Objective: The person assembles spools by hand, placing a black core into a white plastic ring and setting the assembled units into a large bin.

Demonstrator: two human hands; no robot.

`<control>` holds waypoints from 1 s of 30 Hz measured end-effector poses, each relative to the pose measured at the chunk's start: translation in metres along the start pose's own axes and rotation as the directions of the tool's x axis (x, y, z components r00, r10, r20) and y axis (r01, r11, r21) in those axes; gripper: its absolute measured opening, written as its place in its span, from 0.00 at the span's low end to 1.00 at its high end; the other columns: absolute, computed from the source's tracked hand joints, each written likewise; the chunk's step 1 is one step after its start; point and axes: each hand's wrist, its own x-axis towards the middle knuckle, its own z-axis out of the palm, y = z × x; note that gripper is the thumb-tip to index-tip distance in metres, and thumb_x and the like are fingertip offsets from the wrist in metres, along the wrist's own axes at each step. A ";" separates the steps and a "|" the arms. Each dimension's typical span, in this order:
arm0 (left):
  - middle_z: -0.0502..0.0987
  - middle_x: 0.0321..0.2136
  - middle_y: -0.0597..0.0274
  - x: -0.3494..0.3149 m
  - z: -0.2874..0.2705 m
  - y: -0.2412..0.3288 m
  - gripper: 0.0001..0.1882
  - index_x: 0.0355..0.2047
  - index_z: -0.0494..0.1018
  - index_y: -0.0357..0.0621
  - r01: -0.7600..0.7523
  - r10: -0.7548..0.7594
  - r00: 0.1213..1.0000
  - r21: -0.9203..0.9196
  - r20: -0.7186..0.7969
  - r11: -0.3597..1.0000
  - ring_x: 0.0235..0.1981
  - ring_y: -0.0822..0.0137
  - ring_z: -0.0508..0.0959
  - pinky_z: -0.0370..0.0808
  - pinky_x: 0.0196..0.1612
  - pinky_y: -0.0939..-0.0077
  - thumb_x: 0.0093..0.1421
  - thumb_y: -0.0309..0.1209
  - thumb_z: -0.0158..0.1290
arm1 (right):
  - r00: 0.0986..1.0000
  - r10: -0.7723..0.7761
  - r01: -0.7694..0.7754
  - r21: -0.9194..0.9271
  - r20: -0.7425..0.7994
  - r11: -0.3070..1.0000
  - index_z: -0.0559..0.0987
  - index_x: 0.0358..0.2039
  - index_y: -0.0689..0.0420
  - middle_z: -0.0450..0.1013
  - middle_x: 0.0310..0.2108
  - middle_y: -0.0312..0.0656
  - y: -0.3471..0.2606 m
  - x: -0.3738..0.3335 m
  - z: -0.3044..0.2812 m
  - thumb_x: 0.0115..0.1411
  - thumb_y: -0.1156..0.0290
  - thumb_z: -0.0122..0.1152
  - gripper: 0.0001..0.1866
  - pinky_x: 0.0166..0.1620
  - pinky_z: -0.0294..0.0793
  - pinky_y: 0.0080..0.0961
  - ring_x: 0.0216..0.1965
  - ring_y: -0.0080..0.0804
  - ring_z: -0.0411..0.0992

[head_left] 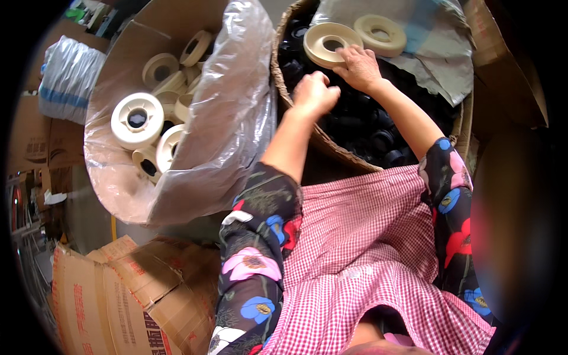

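Note:
A cream round plastic part [315, 54] with a raised rim and a hole in its middle lies over the far left of a carton of black parts. My right hand [361, 70] grips its near right edge, fingers over the rim and thumb below. Just nearer and to the left, my left hand [316, 94] hovers above the black parts [361, 127], its fingers curled in. Whatever it may hold is hidden. Another cream round part [381, 34] rests on a grey plastic sheet [441, 65] beyond my right hand.
On the left stands a large container lined with clear plastic film [219, 112], with several cream round parts [138, 120] inside. The cardboard wall [316, 139] of the black parts' carton curves close to my left forearm. Flattened cardboard [118, 296] lies at lower left.

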 end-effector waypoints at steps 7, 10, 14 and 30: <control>0.69 0.43 0.53 0.029 0.068 -0.062 0.10 0.39 0.72 0.47 0.186 -0.107 0.974 0.435 -0.200 0.881 0.46 0.54 0.71 0.68 0.49 0.64 0.57 0.31 0.46 | 0.987 0.162 -0.150 0.304 -0.013 0.941 0.77 0.36 0.54 0.75 0.31 0.47 -0.024 0.004 -0.027 0.55 0.64 0.55 0.11 0.41 0.67 0.33 0.34 0.39 0.73; 0.70 0.42 0.52 0.031 0.070 -0.067 0.11 0.38 0.73 0.47 0.173 -0.058 0.966 0.459 -0.254 0.871 0.46 0.52 0.71 0.68 0.48 0.62 0.57 0.32 0.46 | 0.891 0.449 -0.345 0.739 0.065 0.579 0.76 0.44 0.55 0.76 0.32 0.42 -0.026 -0.011 -0.075 0.58 0.69 0.55 0.13 0.36 0.72 0.25 0.33 0.26 0.73; 0.72 0.43 0.48 0.018 0.039 -0.026 0.12 0.37 0.74 0.47 0.173 -0.153 0.975 0.118 -0.161 0.978 0.46 0.51 0.73 0.70 0.46 0.59 0.52 0.34 0.50 | 0.691 0.705 -0.319 0.942 0.159 0.100 0.74 0.46 0.61 0.74 0.36 0.40 -0.011 -0.043 -0.134 0.63 0.71 0.51 0.13 0.42 0.72 0.19 0.37 0.24 0.72; 0.70 0.36 0.52 -0.043 -0.013 0.080 0.23 0.44 0.63 0.41 -0.288 0.377 0.925 -0.731 -0.045 0.618 0.39 0.62 0.73 0.70 0.47 0.69 0.47 0.30 0.53 | 0.608 0.502 -0.528 0.786 0.615 -0.322 0.72 0.47 0.57 0.72 0.37 0.38 -0.019 -0.090 -0.106 0.60 0.60 0.51 0.19 0.39 0.72 0.22 0.37 0.24 0.72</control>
